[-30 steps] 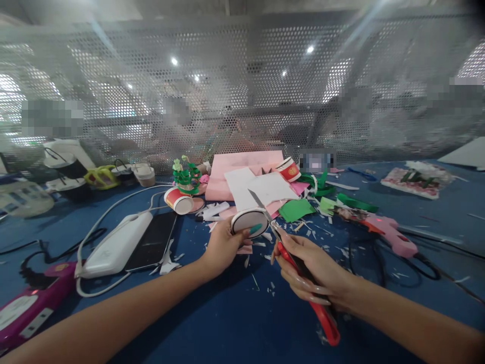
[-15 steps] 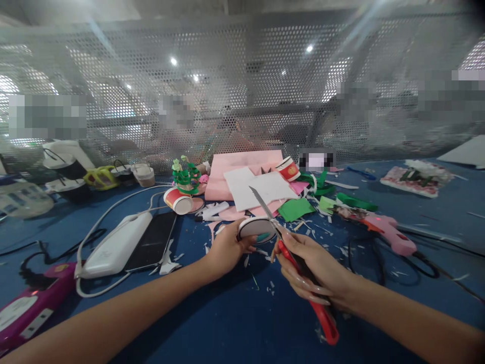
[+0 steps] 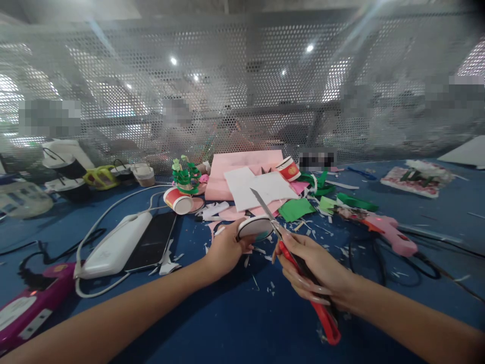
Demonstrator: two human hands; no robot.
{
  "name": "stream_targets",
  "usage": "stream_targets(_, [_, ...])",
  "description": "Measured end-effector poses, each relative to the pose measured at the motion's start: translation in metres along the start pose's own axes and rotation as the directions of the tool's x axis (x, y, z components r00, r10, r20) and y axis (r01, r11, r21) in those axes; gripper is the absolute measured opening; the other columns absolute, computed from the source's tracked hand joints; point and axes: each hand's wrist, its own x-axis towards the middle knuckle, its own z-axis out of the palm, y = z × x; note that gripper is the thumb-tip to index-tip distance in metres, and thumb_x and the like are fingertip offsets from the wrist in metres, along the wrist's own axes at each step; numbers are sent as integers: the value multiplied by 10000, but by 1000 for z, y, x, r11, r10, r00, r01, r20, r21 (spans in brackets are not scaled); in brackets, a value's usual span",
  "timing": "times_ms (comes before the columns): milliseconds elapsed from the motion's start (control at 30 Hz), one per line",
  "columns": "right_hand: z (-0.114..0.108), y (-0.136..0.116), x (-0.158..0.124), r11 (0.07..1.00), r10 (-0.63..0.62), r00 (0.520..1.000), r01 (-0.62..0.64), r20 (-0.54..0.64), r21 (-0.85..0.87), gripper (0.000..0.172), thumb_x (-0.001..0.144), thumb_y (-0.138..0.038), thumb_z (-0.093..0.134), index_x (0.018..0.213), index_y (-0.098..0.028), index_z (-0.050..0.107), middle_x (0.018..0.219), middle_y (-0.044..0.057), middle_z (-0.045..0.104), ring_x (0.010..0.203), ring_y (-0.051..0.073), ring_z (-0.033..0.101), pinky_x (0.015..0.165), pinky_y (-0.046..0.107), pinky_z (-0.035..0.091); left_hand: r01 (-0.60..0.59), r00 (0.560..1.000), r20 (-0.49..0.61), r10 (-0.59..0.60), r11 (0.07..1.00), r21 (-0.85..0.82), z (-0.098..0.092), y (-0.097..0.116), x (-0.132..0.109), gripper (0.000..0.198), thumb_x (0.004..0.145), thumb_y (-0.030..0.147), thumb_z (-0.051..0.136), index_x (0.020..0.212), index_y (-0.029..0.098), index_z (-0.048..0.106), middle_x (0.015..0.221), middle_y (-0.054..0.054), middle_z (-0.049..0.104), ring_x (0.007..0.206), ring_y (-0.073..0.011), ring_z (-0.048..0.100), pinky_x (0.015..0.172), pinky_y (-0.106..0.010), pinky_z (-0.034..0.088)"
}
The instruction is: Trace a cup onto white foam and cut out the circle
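Since the first frame: round white dark-lined paper-like piece (image 3: 254,227) shifted rightward, tilted flatter. Right hand (image 3: 307,268): fingers clamped around red-handled metal scissors (image 3: 285,251) above blue worktop (image 3: 242,313). Left hand (image 3: 226,248): fingers pinch piece's left side, likely keeping right edge free beside blades; contact unclear. White paper sheets (image 3: 275,186) beyond.

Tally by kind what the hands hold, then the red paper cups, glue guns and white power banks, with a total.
Red-handled scissors, in the right hand: 1
Round white piece, in the left hand: 1
Red paper cups: 2
Pink glue gun: 1
White power bank: 1
Total: 6
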Motion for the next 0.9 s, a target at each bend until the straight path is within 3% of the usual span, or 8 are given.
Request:
stream_targets(133, [-1, 0, 0, 1000, -11, 1000, 11, 20, 3, 331, 872, -436, 397, 723, -163, 507, 316, -86, 411, 179, 24, 214, 183, 127, 258, -65, 998, 4, 65, 984, 168, -1, -2, -2, 202, 730, 281, 561, 910, 192, 584, 708, -31, 623, 598, -175, 628, 560, -290, 541])
stream_targets(233, [-1, 0, 0, 1000, -18, 1000, 17, 23, 15, 327, 876, -422, 398, 714, -161, 509, 315, -85, 411, 180, 24, 216, 180, 126, 265, -97, 995, 0, 99, 977, 190, -1, -1, -2, 172, 726, 277, 561, 872, 190, 590, 676, -29, 618, 592, -178, 623, 553, -286, 534])
stream_targets(500, [0, -1, -1, 1000, -4, 999, 4, 34, -5, 318, 855, -433, 436, 726, -155, 518, 369, -74, 448, 182, 17, 239, 181, 126, 280, 75, 997, -10, -77, 987, -144, 1, 6, 1, 241, 687, 191, 600, 923, 178, 553, 701, -1, 614, 582, -149, 628, 555, -285, 553])
stream_targets(633, [-1, 1, 0, 1000, 9, 999, -8, 42, -19, 321, 856, -441, 427, 744, -154, 514, 369, -76, 451, 181, 17, 231, 180, 129, 278, 116, 992, -21, -124, 968, -224, 2, 7, 3, 306, 696, 161, 581, 996, 178, 527, 689, 9, 621, 563, -136, 623, 527, -270, 550])
stream_targets(733, [-2, 2, 1, 1000, 6, 999, -5, 48, -22, 322, 866, -434, 409, 739, -157, 511, 347, -82, 430, 178, 21, 224, 178, 130, 275, 81, 996, -11, -84, 984, -161, 1, 4, 2, 309, 714, 185, 573, 1019, 170, 524, 722, 0, 628, 602, -142, 634, 540, -266, 551])
stream_targets(900, [0, 3, -2, 1000, 10, 999, -10, 50, -13, 309, 857, -433, 430, 740, -159, 516, 381, -76, 453, 178, 25, 259, 179, 139, 295, -54, 998, -13, 56, 993, 108, -1, -7, 0, 247, 728, 270, 574, 953, 173, 550, 725, -9, 607, 613, -154, 631, 586, -292, 553])
